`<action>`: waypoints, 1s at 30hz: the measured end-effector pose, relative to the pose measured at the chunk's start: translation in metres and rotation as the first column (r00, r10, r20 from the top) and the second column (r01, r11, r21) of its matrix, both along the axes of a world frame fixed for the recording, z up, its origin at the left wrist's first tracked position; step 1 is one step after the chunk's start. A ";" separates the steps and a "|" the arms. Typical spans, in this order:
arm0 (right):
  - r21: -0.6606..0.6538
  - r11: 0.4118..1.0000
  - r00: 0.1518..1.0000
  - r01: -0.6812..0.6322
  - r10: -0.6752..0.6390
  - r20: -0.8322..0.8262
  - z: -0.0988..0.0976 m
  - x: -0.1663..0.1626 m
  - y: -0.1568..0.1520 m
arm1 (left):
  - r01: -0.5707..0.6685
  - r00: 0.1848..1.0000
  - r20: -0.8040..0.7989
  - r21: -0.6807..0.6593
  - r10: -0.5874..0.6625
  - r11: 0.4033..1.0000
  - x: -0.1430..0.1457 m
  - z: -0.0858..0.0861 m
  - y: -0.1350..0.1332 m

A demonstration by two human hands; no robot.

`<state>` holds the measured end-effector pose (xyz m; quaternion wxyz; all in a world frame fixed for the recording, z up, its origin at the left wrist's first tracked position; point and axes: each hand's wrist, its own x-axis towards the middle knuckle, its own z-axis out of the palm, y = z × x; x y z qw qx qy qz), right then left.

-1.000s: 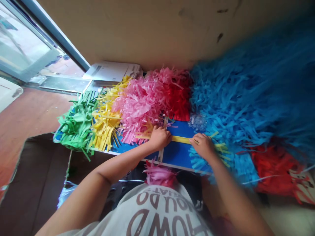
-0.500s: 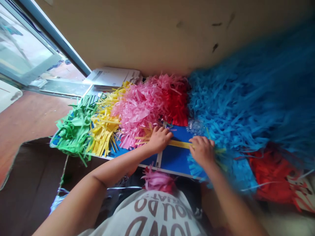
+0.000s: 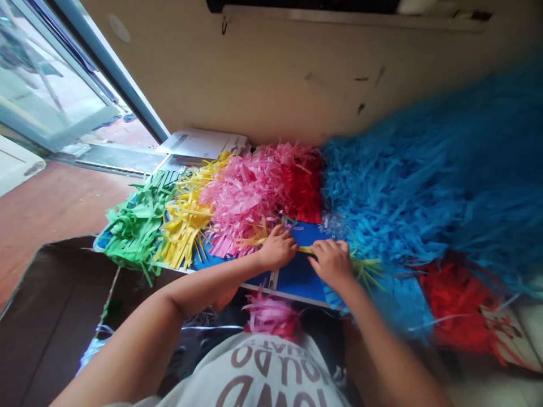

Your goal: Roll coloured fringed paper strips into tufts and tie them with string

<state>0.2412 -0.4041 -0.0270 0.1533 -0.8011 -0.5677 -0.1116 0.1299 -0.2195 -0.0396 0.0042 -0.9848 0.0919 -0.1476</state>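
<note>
A blue board (image 3: pixel 299 277) lies flat in front of me, covered with rows of cut paper fringe: green (image 3: pixel 136 226), yellow (image 3: pixel 186 217), pink (image 3: pixel 241 198) and red (image 3: pixel 303 186). My left hand (image 3: pixel 278 249) and my right hand (image 3: pixel 333 263) lie close together on the board's bare blue part. Both press down with closed fingers on a strip of yellow fringed paper (image 3: pixel 305 249) that runs between them. The strip's loose ends stick out left of my left hand and right of my right hand.
A large heap of blue fringe (image 3: pixel 424 186) fills the right side, with red fringe (image 3: pixel 453 294) below it. A pink tuft (image 3: pixel 271 314) lies near my chest. White papers (image 3: pixel 203 144) rest by the wall, a glass door (image 3: pixel 46 96) at the left, a brown cardboard box (image 3: pixel 55 316) lower left.
My right hand has slid left along the yellow strip toward my left hand, so less of the strip shows between them. The view has tilted up a little.
</note>
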 end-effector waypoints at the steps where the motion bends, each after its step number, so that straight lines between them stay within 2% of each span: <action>1: -0.013 1.000 0.999 -0.005 0.006 0.033 0.001 -0.004 0.000 | -0.001 1.000 0.008 -0.002 0.001 1.000 -0.002 0.000 0.000; 5: 0.002 1.000 0.997 -0.013 0.013 0.082 -0.006 -0.009 -0.009 | 0.007 1.000 -0.020 -0.012 -0.007 1.000 -0.017 -0.001 0.004; 9: 0.038 0.999 0.999 -0.005 0.007 -0.043 -0.017 0.005 -0.027 | -0.024 0.997 -0.078 -0.116 0.015 0.993 -0.034 -0.005 0.012; 13: 0.007 0.998 0.956 0.061 -0.056 -0.286 -0.024 0.019 -0.035 | -0.181 0.977 -0.172 -0.352 0.126 0.919 -0.039 -0.007 0.020; 16: -0.010 0.995 0.925 0.095 -0.092 -0.369 -0.026 0.024 -0.034 | -0.275 0.953 -0.240 -0.425 0.186 0.862 -0.035 -0.004 0.020; 23: -0.110 0.984 0.922 0.139 -0.169 -0.347 -0.022 0.026 -0.027 | -0.415 0.899 -0.294 -0.337 0.324 0.845 -0.026 0.004 0.010; 30: -0.220 0.959 0.898 0.178 -0.250 -0.362 -0.016 0.031 -0.018 | -0.428 0.871 -0.359 -0.220 0.336 0.876 -0.016 0.007 0.010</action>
